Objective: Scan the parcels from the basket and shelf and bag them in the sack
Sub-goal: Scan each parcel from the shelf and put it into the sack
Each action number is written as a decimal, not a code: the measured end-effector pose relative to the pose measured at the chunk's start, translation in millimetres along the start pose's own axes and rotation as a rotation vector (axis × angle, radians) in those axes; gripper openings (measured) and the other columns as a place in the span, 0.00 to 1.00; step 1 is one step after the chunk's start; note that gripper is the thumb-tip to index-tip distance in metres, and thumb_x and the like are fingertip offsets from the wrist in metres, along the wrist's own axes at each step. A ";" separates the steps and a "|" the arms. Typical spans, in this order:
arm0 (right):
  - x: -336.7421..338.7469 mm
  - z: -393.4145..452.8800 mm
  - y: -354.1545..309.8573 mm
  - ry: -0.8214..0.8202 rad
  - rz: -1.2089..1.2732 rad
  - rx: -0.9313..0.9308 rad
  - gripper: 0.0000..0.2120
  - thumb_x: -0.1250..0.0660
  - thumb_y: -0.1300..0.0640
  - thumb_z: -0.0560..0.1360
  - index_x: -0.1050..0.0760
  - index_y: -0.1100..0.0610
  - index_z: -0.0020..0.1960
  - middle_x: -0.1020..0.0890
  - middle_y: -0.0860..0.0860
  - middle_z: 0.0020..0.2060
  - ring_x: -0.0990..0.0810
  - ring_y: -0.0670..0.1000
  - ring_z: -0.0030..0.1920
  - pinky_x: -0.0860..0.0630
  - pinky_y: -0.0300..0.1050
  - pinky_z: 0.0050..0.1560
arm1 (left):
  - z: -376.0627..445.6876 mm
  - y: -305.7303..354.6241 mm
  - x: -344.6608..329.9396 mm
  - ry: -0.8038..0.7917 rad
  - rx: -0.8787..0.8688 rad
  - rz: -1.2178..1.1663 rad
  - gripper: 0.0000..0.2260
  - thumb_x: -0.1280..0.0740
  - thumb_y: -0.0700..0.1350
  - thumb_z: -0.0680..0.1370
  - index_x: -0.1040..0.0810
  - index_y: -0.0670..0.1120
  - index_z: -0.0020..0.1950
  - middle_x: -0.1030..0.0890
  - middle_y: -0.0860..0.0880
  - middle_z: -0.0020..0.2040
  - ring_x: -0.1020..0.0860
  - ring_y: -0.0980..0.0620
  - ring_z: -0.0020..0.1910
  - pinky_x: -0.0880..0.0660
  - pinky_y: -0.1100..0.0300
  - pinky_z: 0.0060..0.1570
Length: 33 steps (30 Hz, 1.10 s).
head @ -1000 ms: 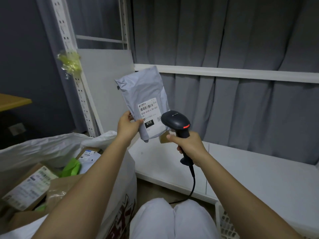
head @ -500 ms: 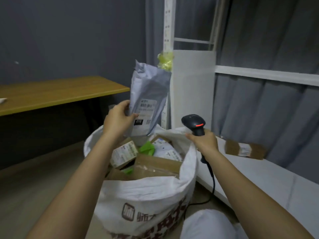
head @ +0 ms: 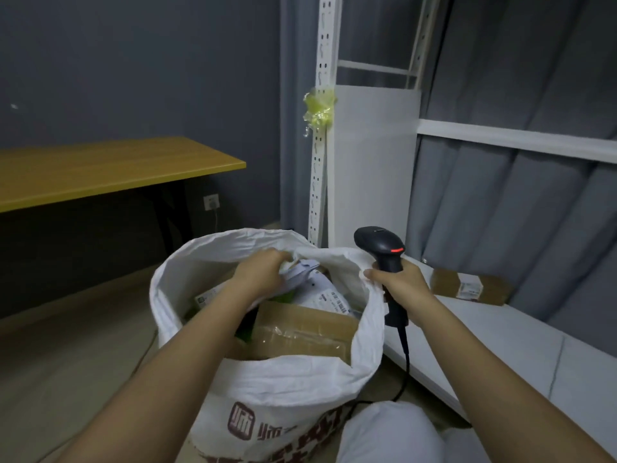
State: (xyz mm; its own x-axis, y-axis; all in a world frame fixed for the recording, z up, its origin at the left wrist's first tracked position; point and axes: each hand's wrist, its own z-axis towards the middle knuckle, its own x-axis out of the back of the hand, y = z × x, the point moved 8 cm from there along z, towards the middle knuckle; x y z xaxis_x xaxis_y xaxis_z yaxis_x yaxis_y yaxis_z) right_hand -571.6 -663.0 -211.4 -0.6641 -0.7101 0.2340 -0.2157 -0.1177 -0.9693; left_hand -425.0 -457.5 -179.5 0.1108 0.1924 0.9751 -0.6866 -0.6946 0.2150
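Observation:
A white woven sack (head: 283, 382) stands open in front of me, holding several parcels, among them a brown cardboard box (head: 300, 332). My left hand (head: 260, 272) is down inside the sack's mouth and grips the grey poly mailer (head: 303, 272), which lies among the other parcels. My right hand (head: 397, 282) holds the black barcode scanner (head: 380, 245) by its handle, and its fingers also pinch the sack's right rim. A small brown parcel (head: 467, 285) with a white label lies on the white shelf (head: 521, 345) to the right.
A white perforated shelf post (head: 320, 128) with yellow tape stands behind the sack. A wooden table (head: 100, 168) is at the left against the dark wall. Grey curtains hang behind the shelf. The scanner's cable runs down to the floor by my knee (head: 384, 432).
My left hand has lowered the grey mailer from in front of the scanner into the sack. My view has turned left. My right hand has come to the sack's rim with the scanner.

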 end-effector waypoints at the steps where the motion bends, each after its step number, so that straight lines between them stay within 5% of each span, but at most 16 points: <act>1: 5.6 -2.4 3.0 -0.012 0.014 -0.001 0.12 0.26 0.59 0.71 0.23 0.57 0.53 0.19 0.55 0.44 0.20 0.55 0.44 0.23 0.48 0.43 | 3.8 14.4 6.4 0.052 -0.045 -0.076 0.18 0.37 0.52 0.78 0.27 0.52 0.69 0.24 0.49 0.66 0.25 0.45 0.61 0.27 0.51 0.59; 8: 81.6 -7.3 31.7 0.154 0.251 -0.014 0.07 0.28 0.63 0.73 0.24 0.57 0.49 0.19 0.52 0.42 0.18 0.52 0.43 0.27 0.43 0.35 | 40.7 139.6 12.0 0.086 -0.302 -0.456 0.12 0.35 0.45 0.79 0.24 0.51 0.62 0.21 0.54 0.56 0.23 0.54 0.55 0.26 0.56 0.58; 16: 210.0 11.1 107.1 0.501 0.398 -0.116 0.07 0.29 0.63 0.74 0.24 0.56 0.49 0.19 0.53 0.42 0.20 0.50 0.40 0.25 0.42 0.37 | 112.8 292.0 -74.0 -0.147 -0.426 -0.431 0.16 0.34 0.46 0.78 0.27 0.47 0.66 0.22 0.49 0.61 0.23 0.48 0.57 0.27 0.53 0.59; 23: 276.7 79.9 196.6 0.620 0.410 -0.216 0.07 0.30 0.63 0.74 0.25 0.58 0.51 0.22 0.53 0.39 0.23 0.49 0.35 0.27 0.40 0.34 | 209.7 361.3 -196.6 -0.303 -0.301 -0.377 0.20 0.36 0.43 0.80 0.32 0.43 0.72 0.28 0.42 0.69 0.27 0.42 0.65 0.31 0.54 0.62; 33: 316.7 239.8 327.9 0.610 0.331 -0.269 0.07 0.28 0.54 0.74 0.25 0.55 0.47 0.21 0.51 0.37 0.23 0.49 0.31 0.27 0.42 0.31 | 370.1 368.4 -370.0 -0.213 -0.072 -0.468 0.26 0.34 0.43 0.78 0.40 0.42 0.74 0.35 0.39 0.72 0.34 0.38 0.70 0.35 0.48 0.67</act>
State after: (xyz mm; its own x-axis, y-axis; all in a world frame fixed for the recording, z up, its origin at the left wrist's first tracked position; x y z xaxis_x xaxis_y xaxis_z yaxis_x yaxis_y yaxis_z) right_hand -680.9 -1092.9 -473.1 -0.9874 -0.1579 0.0091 -0.0512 0.2646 -0.9630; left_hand -452.9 -1041.1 -440.6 0.5566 0.3207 0.7664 -0.5752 -0.5169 0.6340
